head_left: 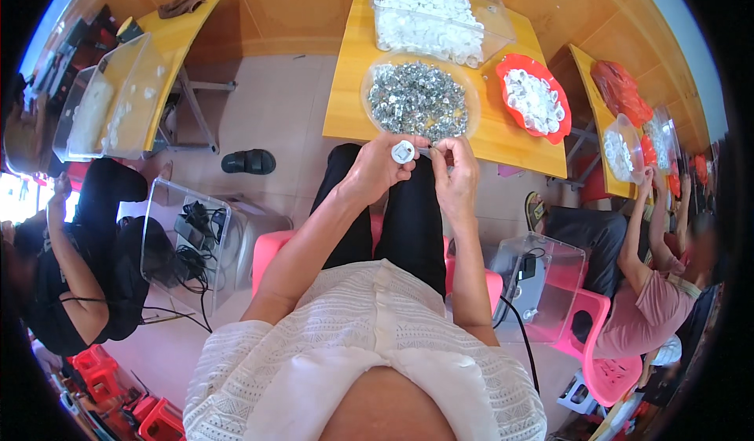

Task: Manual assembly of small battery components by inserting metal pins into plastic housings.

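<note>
My left hand (374, 168) is closed around a small white round plastic part (403, 152), whose disc-shaped end faces up. Close beside it, the thumb and fingers of my right hand (458, 175) pinch something too small to make out, near my left fingertips. Both hands are over my lap at the table's front edge. Just beyond them sits a round clear tub (365, 99) heaped with small shiny metal pieces (418, 99). To its right, a red scalloped tray (561, 132) carries white plastic parts (532, 102).
A clear bin (503, 29) of white parts stands at the back of the yellow table (503, 149). Clear boxes with cables (192, 237) and a grey device (528, 290) flank my pink chair (271, 256). Co-workers (656, 300) sit at both sides. A black slipper (248, 162) lies on the floor.
</note>
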`<state>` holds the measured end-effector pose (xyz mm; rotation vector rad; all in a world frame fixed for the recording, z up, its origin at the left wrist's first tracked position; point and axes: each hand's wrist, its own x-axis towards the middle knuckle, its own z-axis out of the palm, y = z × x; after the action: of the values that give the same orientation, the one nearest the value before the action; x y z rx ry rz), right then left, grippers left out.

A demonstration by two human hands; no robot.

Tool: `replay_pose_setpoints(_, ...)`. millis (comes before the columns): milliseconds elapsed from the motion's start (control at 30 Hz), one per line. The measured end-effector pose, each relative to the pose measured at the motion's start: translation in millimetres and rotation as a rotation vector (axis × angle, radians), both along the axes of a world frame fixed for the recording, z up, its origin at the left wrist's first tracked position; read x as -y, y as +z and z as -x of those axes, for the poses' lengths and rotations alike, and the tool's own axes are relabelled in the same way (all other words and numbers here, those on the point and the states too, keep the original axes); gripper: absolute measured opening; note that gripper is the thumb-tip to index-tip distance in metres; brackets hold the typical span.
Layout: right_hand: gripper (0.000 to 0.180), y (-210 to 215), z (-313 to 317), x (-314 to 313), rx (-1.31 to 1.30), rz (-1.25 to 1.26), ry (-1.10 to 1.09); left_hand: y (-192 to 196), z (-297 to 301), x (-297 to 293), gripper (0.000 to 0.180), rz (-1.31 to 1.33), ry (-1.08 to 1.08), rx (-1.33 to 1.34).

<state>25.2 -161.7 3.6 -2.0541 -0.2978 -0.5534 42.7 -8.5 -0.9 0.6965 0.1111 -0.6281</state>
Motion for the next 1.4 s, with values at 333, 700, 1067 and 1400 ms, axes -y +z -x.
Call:
replay_pose_setpoints(333, 0.01, 20.0, 25.2, 3.1, -0.01, -0.09, 0.135, 0.9, 12.0, -11.8, 0.027, 0.036, -0.089, 0.201)
replay_pose_setpoints(700, 0.014, 40.1, 42.6, 2.1, -0.001, -0.003, 0.178, -12.5, 25.3, -20.3, 0.023, 0.176, -0.065, 0.262)
replay_pose_setpoints(1067, 0.016, 24.1, 43.4, -12.7, 0.081, 0.139, 0.153, -16.2, 29.3, -13.2, 0.021, 0.186, -0.002, 0.263)
replay_pose_setpoints(1400, 0.016, 22.8, 41.7, -11.9, 0.083, 0.187, 0.157, -23.0, 30.2, -10.7, 0.022, 0.204, 0.021, 0.238)
